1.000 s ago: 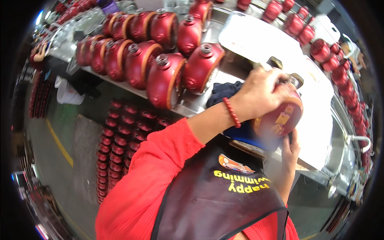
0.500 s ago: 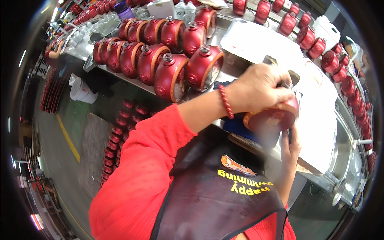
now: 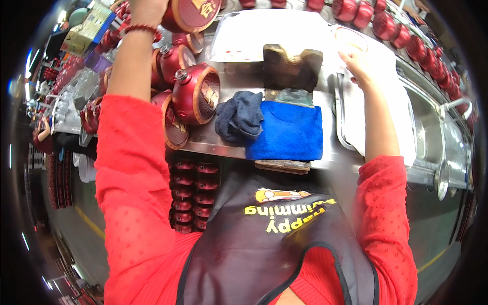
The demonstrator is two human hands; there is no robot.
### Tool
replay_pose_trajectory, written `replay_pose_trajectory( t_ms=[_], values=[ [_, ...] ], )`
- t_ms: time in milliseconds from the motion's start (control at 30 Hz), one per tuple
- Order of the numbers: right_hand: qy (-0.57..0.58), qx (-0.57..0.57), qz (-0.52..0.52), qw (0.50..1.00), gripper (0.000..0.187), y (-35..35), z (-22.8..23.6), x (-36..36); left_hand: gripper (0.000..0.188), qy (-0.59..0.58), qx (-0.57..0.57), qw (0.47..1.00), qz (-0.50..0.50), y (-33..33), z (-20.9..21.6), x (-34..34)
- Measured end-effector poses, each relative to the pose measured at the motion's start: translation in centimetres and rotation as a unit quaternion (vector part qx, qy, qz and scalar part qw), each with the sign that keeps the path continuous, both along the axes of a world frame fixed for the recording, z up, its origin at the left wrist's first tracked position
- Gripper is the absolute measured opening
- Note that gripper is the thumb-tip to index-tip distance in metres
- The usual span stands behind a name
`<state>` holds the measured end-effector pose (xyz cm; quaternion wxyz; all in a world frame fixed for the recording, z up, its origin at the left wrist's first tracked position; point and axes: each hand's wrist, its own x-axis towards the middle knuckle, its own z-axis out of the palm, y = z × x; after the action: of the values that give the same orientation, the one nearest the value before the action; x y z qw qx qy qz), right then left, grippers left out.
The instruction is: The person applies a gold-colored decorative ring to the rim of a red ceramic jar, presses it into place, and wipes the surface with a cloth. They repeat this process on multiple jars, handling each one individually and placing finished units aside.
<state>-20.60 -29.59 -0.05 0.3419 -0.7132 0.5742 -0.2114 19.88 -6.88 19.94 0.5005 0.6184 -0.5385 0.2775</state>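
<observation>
At the far left my left hand (image 3: 147,11) is closed on a round red bottle (image 3: 190,14) with an orange-brown rim and gold raised characters on its face. The picture's upper edge cuts off part of both. My right hand (image 3: 358,68) reaches over the white tray (image 3: 381,107) on the right, its thumb and forefinger apart, near a faint round outline. Between my arms stands a dark notched rest (image 3: 291,68), with a folded blue cloth (image 3: 290,132) in front of it. A crumpled dark grey cloth (image 3: 239,117) lies beside the blue one.
Several similar red bottles (image 3: 185,96) crowd the metal table under my left forearm. A white sheet-like tray (image 3: 274,30) lies at the back. More bottles (image 3: 386,25) line the far right, beyond a steel sink (image 3: 432,129). Below the table edge are rows of red pieces (image 3: 193,193).
Both hands were on the red bottle above the cloth. My left hand has carried it far left to the other bottles; my right hand has let go and moved over the right tray.
</observation>
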Motion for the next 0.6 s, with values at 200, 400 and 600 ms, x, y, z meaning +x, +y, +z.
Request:
replay_pose_trajectory(
  t_ms=[200, 400, 600],
  values=[
    [-0.107, 0.032, 0.041, 0.993, 0.022, -0.7, -0.7, 0.2, 0.036, 0.028, 0.091, 0.991, 0.094, -3.8, -3.0, 4.4],
    [0.01, 0.046, 0.099, 0.994, 0.025, -1.1, -0.3, 0.1, 0.036, 0.076, 0.121, 0.984, 0.103, -6.9, -5.9, 5.7],
    [-0.027, 0.075, 0.052, 0.995, 0.026, -0.6, 0.3, -0.5, 0.04, 0.071, 0.181, 0.967, 0.164, -8.7, -8.3, 6.4]
  ],
)
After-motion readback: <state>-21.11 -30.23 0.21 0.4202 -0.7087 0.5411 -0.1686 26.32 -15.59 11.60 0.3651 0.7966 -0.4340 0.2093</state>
